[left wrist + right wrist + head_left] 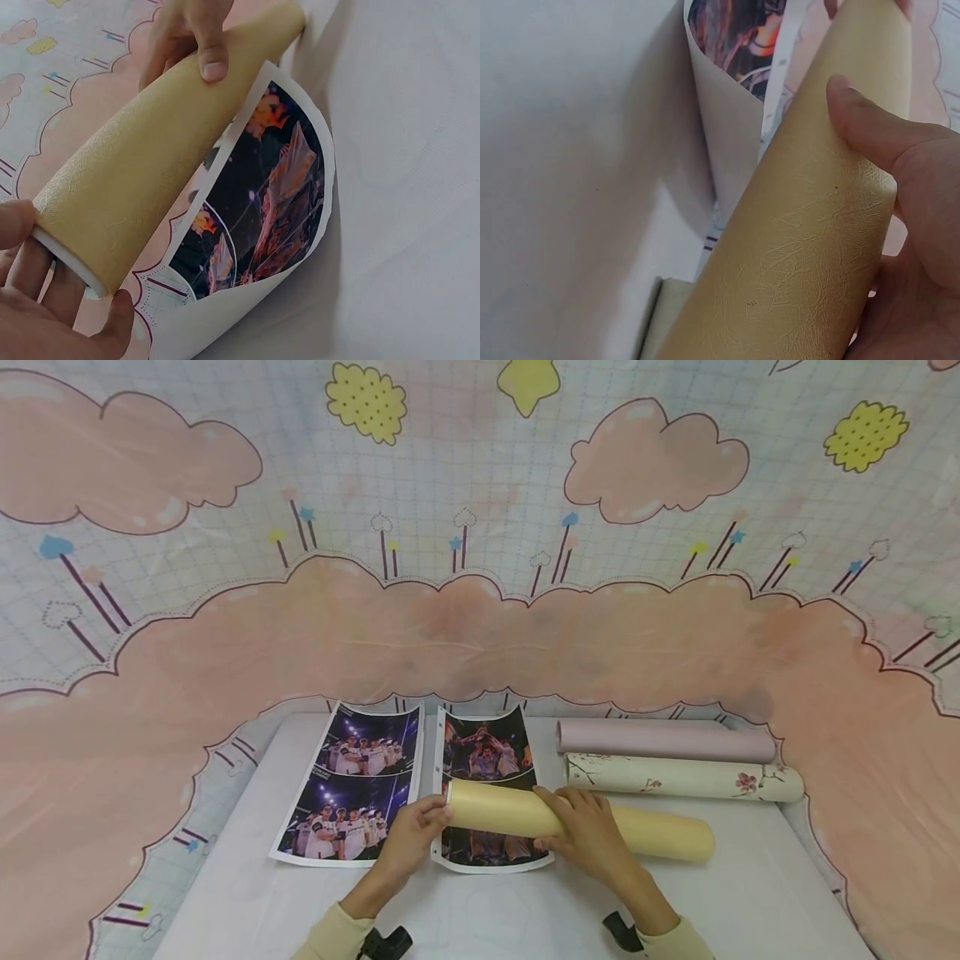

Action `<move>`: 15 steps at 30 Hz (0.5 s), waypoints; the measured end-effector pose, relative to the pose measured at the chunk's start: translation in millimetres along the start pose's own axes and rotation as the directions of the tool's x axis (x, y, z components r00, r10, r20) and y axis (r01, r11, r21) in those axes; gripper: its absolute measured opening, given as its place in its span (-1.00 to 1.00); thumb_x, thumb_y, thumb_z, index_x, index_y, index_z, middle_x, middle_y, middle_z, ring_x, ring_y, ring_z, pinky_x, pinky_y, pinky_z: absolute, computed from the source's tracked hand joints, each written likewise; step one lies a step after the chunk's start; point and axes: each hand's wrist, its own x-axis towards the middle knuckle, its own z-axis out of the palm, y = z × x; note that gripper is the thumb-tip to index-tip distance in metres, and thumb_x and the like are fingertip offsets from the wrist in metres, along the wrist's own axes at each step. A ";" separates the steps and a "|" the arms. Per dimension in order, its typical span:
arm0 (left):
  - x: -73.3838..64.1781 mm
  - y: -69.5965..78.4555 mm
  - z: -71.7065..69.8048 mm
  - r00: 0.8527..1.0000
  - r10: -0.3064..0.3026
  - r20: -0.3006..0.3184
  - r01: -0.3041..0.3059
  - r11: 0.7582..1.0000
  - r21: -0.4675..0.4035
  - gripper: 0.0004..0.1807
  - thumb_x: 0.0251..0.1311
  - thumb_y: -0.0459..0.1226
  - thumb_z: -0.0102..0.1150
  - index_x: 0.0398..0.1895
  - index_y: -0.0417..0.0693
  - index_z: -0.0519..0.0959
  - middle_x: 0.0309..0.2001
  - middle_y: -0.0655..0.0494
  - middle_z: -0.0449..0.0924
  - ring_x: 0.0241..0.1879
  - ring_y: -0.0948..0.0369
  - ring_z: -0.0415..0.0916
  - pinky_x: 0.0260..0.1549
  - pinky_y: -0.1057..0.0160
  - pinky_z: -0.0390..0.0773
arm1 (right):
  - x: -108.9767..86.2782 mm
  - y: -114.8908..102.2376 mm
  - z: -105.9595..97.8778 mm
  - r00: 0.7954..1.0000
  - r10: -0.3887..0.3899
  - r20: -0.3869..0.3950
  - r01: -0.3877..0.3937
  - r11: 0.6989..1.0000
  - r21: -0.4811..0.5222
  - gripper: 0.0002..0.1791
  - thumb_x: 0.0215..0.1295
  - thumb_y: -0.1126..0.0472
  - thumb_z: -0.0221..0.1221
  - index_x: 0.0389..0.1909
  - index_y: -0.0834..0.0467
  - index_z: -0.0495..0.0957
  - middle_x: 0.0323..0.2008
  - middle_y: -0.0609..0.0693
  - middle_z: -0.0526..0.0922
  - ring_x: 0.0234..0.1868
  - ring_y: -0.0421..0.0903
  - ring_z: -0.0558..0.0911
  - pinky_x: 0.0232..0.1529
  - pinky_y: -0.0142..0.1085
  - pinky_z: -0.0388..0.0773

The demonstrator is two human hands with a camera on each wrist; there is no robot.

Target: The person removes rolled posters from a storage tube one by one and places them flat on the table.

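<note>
A yellow roll of textured wallpaper [660,833] is held aslant over the right photo poster [487,748], covering its middle. My left hand [414,833] grips the roll's left end, and the left wrist view shows fingers [64,289] at the white rim of its open end. Around the middle of the roll my right hand [588,831] is wrapped, thumb [870,127] lying along the near side in the right wrist view. The poster's edges curl upward under the roll. To the left lies a second poster [352,785] with two group photos.
At the back right lie a pinkish roll [663,741] and a cream roll with flowers [682,777], side by side. Everything rests on a white table [225,868]. Behind it hangs a cloth [480,643] printed with clouds.
</note>
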 end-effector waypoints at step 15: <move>-2.6 0.2 -0.6 0.999 -0.042 -0.031 0.043 0.999 0.033 -0.59 0.41 -0.20 0.07 0.13 -0.37 0.54 -0.04 -0.18 0.69 0.05 0.06 0.61 0.20 -0.08 0.50 | -3.9 0.2 0.7 1.000 -0.007 -0.013 0.007 1.000 -0.013 -0.13 -0.07 -0.19 0.42 0.34 -0.09 0.41 -0.01 0.06 0.60 0.08 0.18 0.57 0.12 0.23 0.41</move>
